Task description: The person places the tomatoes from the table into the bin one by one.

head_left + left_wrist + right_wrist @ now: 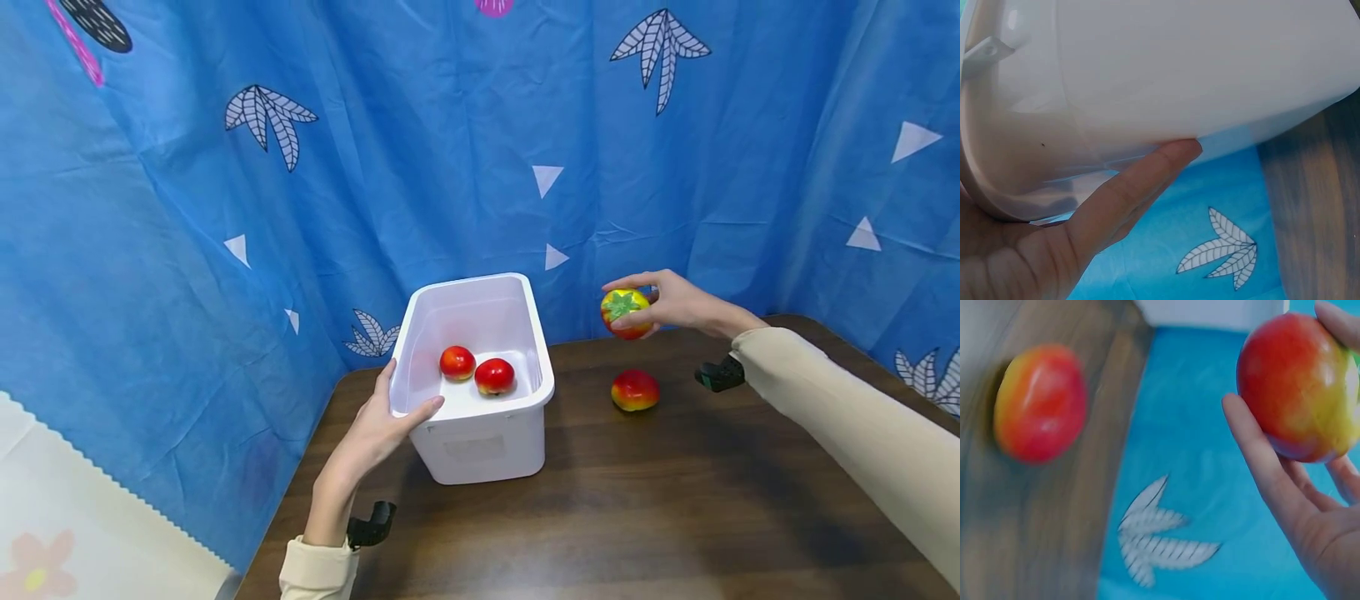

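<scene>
My right hand (pixel 671 302) holds a red-and-yellow round fruit (pixel 628 302) with a green star-shaped leafy top, raised above the table's far edge. The thumb and fingers grip its sides, and the right wrist view shows its smooth, shiny red side. Below it, a second red-and-yellow fruit (pixel 635 390) lies on the table. My left hand (pixel 375 429) grips the near left corner of a white plastic bin (pixel 480 446), thumb over the rim and fingers along the outer wall (pixel 1210 69). Inside the bin are two red fruits, one to the left (pixel 457 362) and one to the right (pixel 495 377).
The bin stands on a dark brown wooden table (pixel 600 517), toward its far left. A blue curtain (pixel 465 167) with leaf and triangle prints hangs right behind the table. At the lower left is a pale cloth (pixel 82 500) with a flower print.
</scene>
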A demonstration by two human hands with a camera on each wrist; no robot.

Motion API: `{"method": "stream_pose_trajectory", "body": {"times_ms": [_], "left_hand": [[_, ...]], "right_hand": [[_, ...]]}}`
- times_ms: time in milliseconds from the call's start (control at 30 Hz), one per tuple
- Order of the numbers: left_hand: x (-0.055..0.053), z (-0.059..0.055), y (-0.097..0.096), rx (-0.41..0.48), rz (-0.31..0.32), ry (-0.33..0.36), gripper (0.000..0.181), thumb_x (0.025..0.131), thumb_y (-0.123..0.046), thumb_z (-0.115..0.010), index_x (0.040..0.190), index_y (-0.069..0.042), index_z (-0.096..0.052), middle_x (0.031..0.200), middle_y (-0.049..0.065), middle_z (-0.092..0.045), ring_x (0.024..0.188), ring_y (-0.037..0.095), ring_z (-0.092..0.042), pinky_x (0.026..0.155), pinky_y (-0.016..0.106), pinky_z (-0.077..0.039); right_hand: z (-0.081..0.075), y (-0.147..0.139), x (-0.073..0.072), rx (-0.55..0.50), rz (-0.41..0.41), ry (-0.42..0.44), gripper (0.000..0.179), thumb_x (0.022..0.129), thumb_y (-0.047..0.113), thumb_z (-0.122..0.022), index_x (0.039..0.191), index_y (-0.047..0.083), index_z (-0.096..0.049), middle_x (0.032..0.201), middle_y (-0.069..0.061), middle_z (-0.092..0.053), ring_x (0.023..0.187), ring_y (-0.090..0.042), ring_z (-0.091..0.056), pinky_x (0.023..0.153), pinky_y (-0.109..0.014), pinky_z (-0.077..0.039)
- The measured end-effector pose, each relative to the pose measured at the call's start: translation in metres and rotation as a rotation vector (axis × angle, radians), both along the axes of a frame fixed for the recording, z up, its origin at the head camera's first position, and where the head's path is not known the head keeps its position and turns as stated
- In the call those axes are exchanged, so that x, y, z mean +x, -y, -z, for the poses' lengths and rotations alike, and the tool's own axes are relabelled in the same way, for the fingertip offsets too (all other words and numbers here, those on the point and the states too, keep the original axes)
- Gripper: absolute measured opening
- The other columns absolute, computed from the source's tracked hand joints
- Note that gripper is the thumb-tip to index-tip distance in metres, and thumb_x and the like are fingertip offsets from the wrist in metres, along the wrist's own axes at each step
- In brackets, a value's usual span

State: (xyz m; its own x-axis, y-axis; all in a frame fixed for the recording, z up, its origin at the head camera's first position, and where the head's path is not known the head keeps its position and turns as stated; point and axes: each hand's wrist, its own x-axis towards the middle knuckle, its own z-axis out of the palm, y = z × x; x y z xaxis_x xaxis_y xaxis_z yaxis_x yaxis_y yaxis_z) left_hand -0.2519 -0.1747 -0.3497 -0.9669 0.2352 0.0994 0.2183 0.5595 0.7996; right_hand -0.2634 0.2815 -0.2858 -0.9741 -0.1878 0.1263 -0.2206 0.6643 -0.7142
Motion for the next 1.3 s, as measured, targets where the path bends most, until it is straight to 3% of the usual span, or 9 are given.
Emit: {"method": "stream_pose_trajectory", "body": {"times_ms": [233, 600, 900, 1133, 1300], "left_hand": [[-0.001, 0.001, 0.001, 0.002, 0.002, -0.001, 0.109, 0.090, -0.053, -0.077, 0.167, -0.015, -0.009, 0.158, 0.019, -0.040, 0.136, 0.041, -0.049, 0.102, 0.061, -0.053], [-0.004, 0.002, 0.001, 0.015, 0.011, -0.008, 0.108, 0.090, -0.050, -0.078, 0.166, -0.015, -0.011, 0.158, 0.019, -0.041, 0.137, 0.041, -0.049, 0.102, 0.061, -0.053], [-0.006, 0.003, -0.002, 0.011, 0.008, 0.008, 0.108, 0.090, -0.051, -0.078, 0.166, -0.015, -0.011, 0.156, 0.019, -0.042, 0.136, 0.041, -0.049, 0.100, 0.059, -0.055], [-0.005, 0.000, -0.002, 0.022, 0.011, 0.013, 0.108, 0.090, -0.050, -0.078, 0.167, -0.016, -0.010, 0.158, 0.018, -0.040, 0.139, 0.042, -0.047, 0.098, 0.059, -0.056], [-0.005, 0.000, -0.001, 0.015, -0.004, 0.029, 0.109, 0.090, -0.051, -0.078, 0.167, -0.017, -0.009, 0.159, 0.017, -0.039, 0.140, 0.042, -0.045, 0.098, 0.059, -0.056]], "right_hand": [[-0.020, 0.050, -0.003, 0.000, -0.046, -0.056, 0.065, 0.091, 0.027, -0.083, 0.148, 0.011, -0.058, 0.135, -0.021, -0.056, 0.109, -0.039, -0.060, 0.079, -0.040, -0.062], [-0.042, 0.113, -0.027, -0.079, -0.109, -0.059, 0.062, 0.090, 0.018, -0.083, 0.147, 0.015, -0.061, 0.142, -0.017, -0.049, 0.112, -0.039, -0.060, 0.082, -0.042, -0.064], [-0.036, 0.160, -0.042, -0.143, -0.204, -0.041, 0.062, 0.088, 0.016, -0.084, 0.146, 0.014, -0.061, 0.132, -0.016, -0.061, 0.107, -0.035, -0.065, 0.081, -0.041, -0.064], [-0.037, 0.189, -0.047, -0.155, -0.193, -0.067, 0.061, 0.087, 0.015, -0.084, 0.144, 0.015, -0.062, 0.135, -0.015, -0.057, 0.110, -0.032, -0.064, 0.080, -0.038, -0.064], [-0.033, 0.197, -0.052, -0.188, -0.185, -0.027, 0.063, 0.088, 0.014, -0.084, 0.146, 0.016, -0.060, 0.136, -0.013, -0.057, 0.114, -0.030, -0.062, 0.084, -0.038, -0.063]]}}
